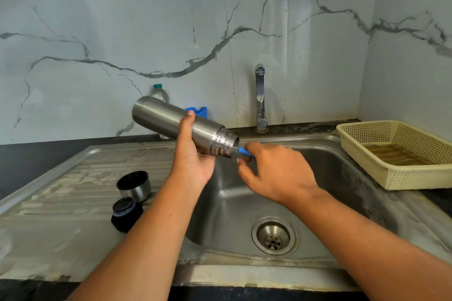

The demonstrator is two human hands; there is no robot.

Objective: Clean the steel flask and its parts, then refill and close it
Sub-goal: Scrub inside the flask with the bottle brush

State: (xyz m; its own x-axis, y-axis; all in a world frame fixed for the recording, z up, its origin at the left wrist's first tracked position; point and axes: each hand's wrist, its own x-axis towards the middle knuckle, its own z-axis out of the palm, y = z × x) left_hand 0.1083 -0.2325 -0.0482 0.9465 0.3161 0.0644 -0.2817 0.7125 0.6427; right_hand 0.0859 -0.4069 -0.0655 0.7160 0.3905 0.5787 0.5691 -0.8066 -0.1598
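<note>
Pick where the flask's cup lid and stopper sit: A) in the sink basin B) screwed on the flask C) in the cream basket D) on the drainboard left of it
D: cup lid and stopper stand on the drainboard; the left hand holds the flask uncapped.

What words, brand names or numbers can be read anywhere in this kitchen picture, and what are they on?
None can be read.
Steel flask in the left hand: plain metal, no print showing.
Blue handle in the right hand: no marking.
Plastic bottle behind the flask: any label too blurred to read.
Black stopper: faint marks on top, too small to read.
Cup lid, tap, basket: no text.
</note>
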